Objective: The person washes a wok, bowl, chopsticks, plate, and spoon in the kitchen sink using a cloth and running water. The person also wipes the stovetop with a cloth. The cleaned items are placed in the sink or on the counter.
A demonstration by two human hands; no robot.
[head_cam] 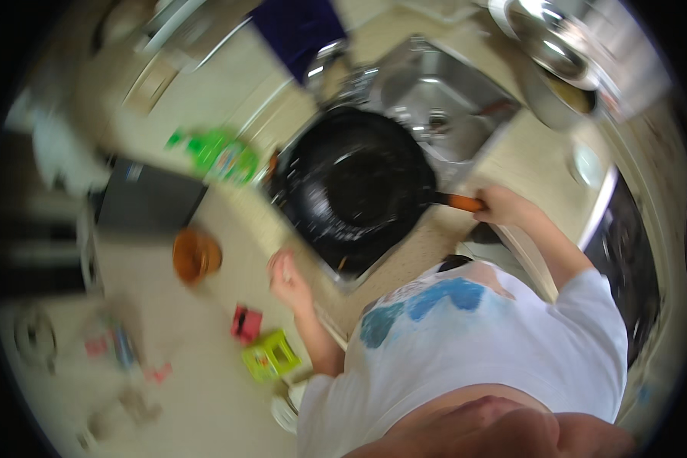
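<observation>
A black wok (360, 183) with a wet, shiny inside rests over the left part of the stainless steel sink. My right hand (502, 206) grips the orange end of its handle (464, 202). To the left of the wok, my left hand (289, 280) hovers above the counter, apart from the wok, with fingers partly curled. Blur hides whether anything small lies in its fingers. Behind the wok stands the faucet (323, 68), and the sink's right basin (435, 94) shows a drain at its bottom.
A green detergent bottle (220, 156), a brown cup (196, 256), a red item (246, 323) and a lime-green container (271, 355) are on the left. At the far right are a metal pot (555, 97) and a black stovetop (621, 275). A purple cloth (297, 34) hangs behind.
</observation>
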